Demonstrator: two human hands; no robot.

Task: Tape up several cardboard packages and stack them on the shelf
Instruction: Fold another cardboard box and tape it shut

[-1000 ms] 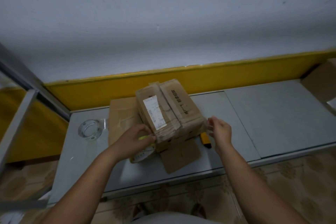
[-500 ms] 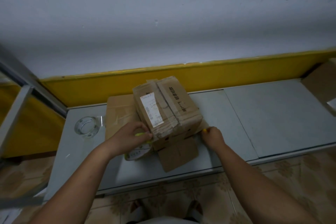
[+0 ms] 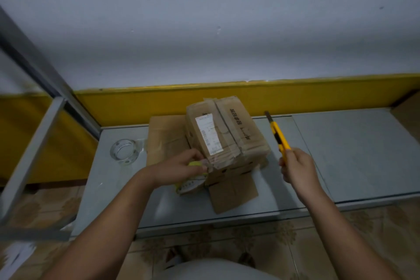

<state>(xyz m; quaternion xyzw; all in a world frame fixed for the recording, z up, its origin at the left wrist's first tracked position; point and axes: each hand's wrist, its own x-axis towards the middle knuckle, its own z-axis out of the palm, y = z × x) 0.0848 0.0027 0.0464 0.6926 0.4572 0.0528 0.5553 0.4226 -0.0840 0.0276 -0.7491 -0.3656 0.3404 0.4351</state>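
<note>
Left hand (image 3: 179, 167): forearm enters from the lower left of the frame; fingers curled round a tape roll (image 3: 189, 185) with a yellowish core, pressed to the near left corner of the box.
Right hand (image 3: 295, 166): right of centre, forearm up from the lower right; clamped on the lower end of a yellow knife (image 3: 278, 135), held in the air beside the box, not touching it.
Hands: apart, one on each side of the box.
Knife axis: steep diagonal, dark tip toward the upper left, handle end in the fist.
Box (image 3: 229, 134): centre of frame, on a flat sheet of cardboard (image 3: 163, 136) on the grey table (image 3: 352, 154); long axis runs near to far, the far end leaning slightly left.
Box top: white label (image 3: 208, 133) on its left half, printing on the right half.
Flap (image 3: 233, 190): open, lying on the table at the near side.
Left of centre: a clear tape ring (image 3: 123, 151) lies flat on the table.
</note>
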